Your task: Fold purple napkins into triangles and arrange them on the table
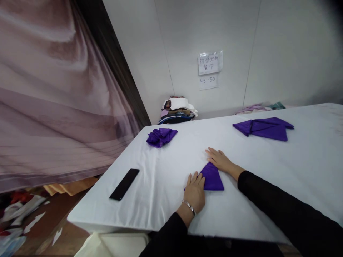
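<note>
One purple cloth triangle (213,179) lies near the front edge of the white-covered table (300,167). Our left hand (194,191) rests over its left side, fingers slightly spread; our right hand (220,160), fingers outstretched, touches its top corner. Farther back, we see a bunched purple napkin (161,137) at left and a folded purple napkin (268,129) at right. A black phone (124,184) lies nearer us, at left.
</note>
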`<state>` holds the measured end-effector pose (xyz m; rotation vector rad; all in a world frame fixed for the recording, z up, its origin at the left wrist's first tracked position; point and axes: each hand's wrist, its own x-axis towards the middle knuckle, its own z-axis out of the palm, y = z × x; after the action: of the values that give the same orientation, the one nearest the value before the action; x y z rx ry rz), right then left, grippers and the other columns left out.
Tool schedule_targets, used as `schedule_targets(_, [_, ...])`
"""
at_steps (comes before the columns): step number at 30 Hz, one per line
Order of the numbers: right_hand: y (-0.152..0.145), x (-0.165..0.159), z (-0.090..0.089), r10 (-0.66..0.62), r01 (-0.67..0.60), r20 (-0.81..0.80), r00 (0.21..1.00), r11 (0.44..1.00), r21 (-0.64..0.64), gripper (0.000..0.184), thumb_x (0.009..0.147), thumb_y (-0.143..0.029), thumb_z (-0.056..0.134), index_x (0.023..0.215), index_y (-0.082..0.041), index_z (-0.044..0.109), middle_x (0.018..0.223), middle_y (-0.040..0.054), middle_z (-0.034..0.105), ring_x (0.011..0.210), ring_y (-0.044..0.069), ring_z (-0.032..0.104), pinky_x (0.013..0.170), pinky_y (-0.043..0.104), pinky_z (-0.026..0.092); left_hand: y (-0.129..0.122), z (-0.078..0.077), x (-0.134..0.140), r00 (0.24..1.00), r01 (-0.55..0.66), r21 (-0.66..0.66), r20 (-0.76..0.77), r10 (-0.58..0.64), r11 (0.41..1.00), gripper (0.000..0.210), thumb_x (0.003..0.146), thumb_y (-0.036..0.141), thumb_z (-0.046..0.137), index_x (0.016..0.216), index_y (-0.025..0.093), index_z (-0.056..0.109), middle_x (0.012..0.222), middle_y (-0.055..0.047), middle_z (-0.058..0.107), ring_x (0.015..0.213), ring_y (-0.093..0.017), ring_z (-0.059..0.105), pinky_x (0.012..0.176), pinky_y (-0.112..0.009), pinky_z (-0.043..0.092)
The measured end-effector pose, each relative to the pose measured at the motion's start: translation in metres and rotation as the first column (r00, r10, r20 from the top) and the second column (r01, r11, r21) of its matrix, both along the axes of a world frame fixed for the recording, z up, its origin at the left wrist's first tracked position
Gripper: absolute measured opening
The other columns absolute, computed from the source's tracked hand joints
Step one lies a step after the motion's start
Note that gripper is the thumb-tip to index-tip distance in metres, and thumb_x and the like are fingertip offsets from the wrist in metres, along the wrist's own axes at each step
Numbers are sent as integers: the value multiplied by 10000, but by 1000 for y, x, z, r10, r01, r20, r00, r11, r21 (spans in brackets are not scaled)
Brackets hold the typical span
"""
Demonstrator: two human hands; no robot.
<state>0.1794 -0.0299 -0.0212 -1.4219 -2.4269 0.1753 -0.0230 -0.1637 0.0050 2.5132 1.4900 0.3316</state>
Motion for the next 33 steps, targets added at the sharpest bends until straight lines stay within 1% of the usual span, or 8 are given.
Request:
schedule_targets(4, [1,6,-5,180,-172,-178,967,983,61,423,901,-295,278,1277,-228,459,1392,72,380,1295,202,288,1040,455,241,6,5,-4,992,-10,-8,126,11,1000,498,702,61,414,1168,179,545,1264,-69,535,1292,-233,300,1104,-490,107])
schedule_targets(8, [-8,15,-8,327,-353,-342,881,936,-13,374,882,-294,315,1132,-251,591,1211,50,576,1170,194,468,1030,436,289,26,17,-18,875,-165,-286,400,274,944,416,679,70,435,1013,223,629,1033,-16,662,1105,-192,509,1020,-380,321])
schedule_targets(11, [-21,20,-2,241,-320,-396,886,936,-146,387,858,-365,383,1173,-243,571,1252,48,544,1189,230,445,1038,446,278,50,22,-35,796,-234,-475,408,448,848,282,698,130,440,862,197,659,783,-1,685,781,-170,618,736,-291,487])
schedule_targets(16, [-35,9,16,51,-218,-454,890,921,-324,390,785,-425,516,1114,-234,602,1151,61,605,1096,277,510,934,430,387,87,19,-60,763,-244,-607,361,536,756,196,700,173,484,801,159,652,625,8,655,572,-151,606,527,-248,470])
schedule_targets(19, [-29,-3,23,-55,-160,-501,864,913,-375,292,801,-369,472,980,-202,632,920,39,671,855,215,606,781,356,461,97,18,-67,755,-266,-594,361,547,759,160,687,188,546,799,156,656,681,-6,668,624,-153,614,583,-250,475])
schedule_targets(22, [-23,-11,24,-134,-25,-368,920,917,-397,304,779,-330,489,1031,-204,604,772,15,668,710,186,605,663,312,456,98,17,-71,737,-329,-516,384,557,791,242,659,200,620,899,182,648,822,-16,676,760,-154,609,693,-248,463])
schedule_targets(26, [-26,-12,21,-78,36,-162,984,968,-248,292,808,-336,452,1027,-238,620,911,41,673,826,212,604,704,325,449,91,13,-84,707,-402,-412,428,563,818,314,656,285,666,962,222,634,864,-2,657,763,-140,585,713,-252,457])
schedule_targets(33, [-40,-8,14,11,-26,-214,977,997,-71,347,870,-403,358,1050,-258,618,1017,46,645,897,225,597,748,366,488,56,4,-124,657,-423,-366,506,559,829,252,769,324,540,946,172,635,760,1,650,660,-104,578,635,-230,479])
